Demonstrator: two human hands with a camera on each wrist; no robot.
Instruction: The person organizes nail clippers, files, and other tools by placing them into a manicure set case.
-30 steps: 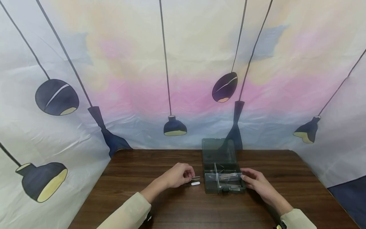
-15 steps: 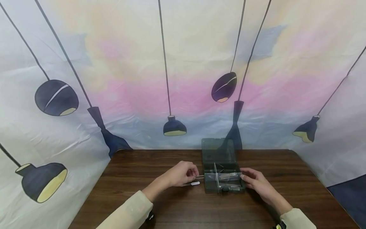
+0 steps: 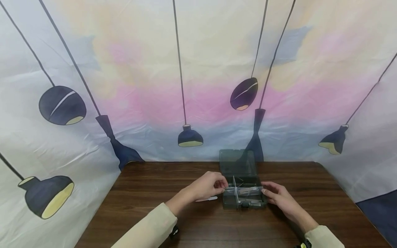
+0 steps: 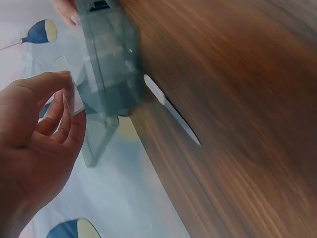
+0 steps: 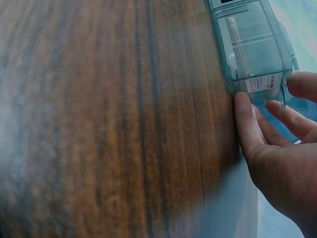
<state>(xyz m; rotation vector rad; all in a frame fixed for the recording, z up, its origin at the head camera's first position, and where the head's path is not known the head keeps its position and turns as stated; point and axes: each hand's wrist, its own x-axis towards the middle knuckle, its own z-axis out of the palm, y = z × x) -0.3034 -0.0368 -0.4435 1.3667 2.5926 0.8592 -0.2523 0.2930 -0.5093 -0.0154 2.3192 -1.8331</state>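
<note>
A translucent green divided box (image 3: 245, 204) stands on the table with its lid (image 3: 237, 162) raised at the back. My left hand (image 3: 208, 186) is at the box's left rim and pinches a clear flat strip (image 4: 75, 98) between thumb and fingers. Its far end is hard to tell from the box's clear dividers. On the table, below the left hand, lies a small white-handled tool (image 4: 171, 111) with a thin pointed grey blade. My right hand (image 3: 280, 199) grips the box's right side, its fingers spread around the corner (image 5: 285, 134). A label (image 5: 261, 83) shows through that wall.
Inside the box are clear upright dividers (image 3: 235, 184) and thin wrapped pieces (image 5: 239, 47). The dark wooden table (image 3: 211, 229) reaches back to a painted cloth (image 3: 149, 144) that hangs behind it.
My left hand has moved right, from beside the white-handled tool to the box's left rim, carrying the clear strip. More of the tool now shows. The right hand has stayed on the box.
</note>
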